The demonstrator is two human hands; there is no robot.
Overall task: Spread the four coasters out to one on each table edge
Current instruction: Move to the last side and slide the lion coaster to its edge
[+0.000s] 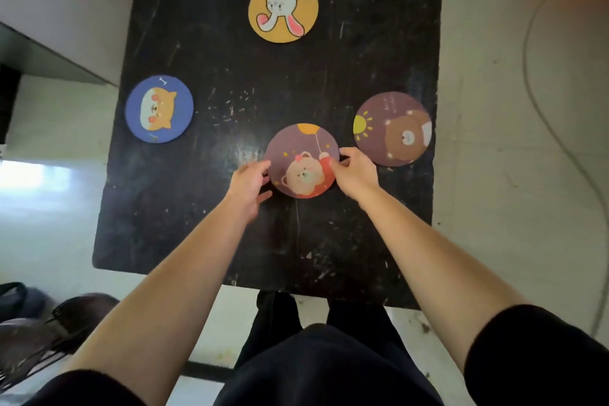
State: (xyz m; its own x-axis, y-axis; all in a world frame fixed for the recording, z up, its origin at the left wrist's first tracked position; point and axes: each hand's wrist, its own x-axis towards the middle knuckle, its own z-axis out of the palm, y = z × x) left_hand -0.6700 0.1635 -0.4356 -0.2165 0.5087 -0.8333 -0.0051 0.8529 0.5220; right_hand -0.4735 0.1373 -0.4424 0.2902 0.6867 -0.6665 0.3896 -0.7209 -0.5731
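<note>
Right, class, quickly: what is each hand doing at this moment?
Left hand: fingers on the left rim of the balloon bear coaster, gripping it.
Right hand: fingers on the same coaster's right rim, gripping it.

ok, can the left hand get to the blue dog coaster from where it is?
Probably yes. The left hand is at the balloon bear coaster, and only bare table lies between it and the blue dog coaster at the left edge.
</note>
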